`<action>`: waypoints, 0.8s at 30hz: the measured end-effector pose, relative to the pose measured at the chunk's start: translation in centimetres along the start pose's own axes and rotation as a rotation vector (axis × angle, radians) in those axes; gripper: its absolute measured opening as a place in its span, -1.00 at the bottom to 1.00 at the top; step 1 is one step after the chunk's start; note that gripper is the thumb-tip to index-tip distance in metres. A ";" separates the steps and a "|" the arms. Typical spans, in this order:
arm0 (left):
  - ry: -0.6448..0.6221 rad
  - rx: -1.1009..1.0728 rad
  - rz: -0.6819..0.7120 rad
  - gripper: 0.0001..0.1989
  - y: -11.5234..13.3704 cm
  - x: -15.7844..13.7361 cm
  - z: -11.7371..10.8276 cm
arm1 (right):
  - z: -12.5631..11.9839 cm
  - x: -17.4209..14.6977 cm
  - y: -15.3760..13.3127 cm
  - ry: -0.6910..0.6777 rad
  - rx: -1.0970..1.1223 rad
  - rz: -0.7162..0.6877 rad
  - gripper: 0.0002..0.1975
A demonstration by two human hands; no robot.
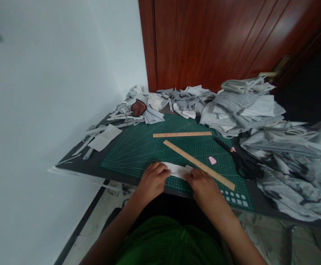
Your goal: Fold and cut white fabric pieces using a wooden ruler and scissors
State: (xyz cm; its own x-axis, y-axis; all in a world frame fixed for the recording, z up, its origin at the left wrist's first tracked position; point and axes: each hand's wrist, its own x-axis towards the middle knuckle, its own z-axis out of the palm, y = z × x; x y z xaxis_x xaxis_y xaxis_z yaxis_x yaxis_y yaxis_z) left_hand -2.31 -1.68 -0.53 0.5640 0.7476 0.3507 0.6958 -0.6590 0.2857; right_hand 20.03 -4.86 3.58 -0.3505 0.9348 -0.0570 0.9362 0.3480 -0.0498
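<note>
A strip of white fabric stretches between my two hands, just above the near edge of the green cutting mat. My left hand is closed on its left end, fingers bent with the thumb side toward the cloth. At the right end, my right hand pinches the same strip. One wooden ruler lies slantwise beside my right hand, and a second wooden ruler lies level farther back. A small pink piece, perhaps tailor's chalk, rests right of the slanted ruler.
Black scissors lie at the mat's right edge. Grey and white fabric piles fill the table's right side, with more scraps along the back. A pale folded piece sits at left. A white wall and wooden door border the table.
</note>
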 end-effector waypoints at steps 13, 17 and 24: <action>-0.118 0.129 0.001 -0.38 2.9 -0.3 -0.4 | 1.0 0.6 5.8 0.078 -0.099 0.373 -0.75; -0.080 0.156 -0.017 -0.23 3.5 -0.7 0.6 | 2.4 1.0 7.7 0.124 0.119 0.351 -0.83; 0.035 0.220 -0.050 0.02 3.8 -1.4 3.0 | 2.8 0.8 7.5 0.214 0.163 0.414 -0.79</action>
State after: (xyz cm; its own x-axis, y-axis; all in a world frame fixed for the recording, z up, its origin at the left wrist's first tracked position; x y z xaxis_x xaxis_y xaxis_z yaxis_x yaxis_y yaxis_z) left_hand 0.92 -4.99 -2.64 0.5131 0.7733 0.3724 0.8050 -0.5841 0.1038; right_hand 26.66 -1.70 0.36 0.0793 0.9918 0.1003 0.9734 -0.0554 -0.2223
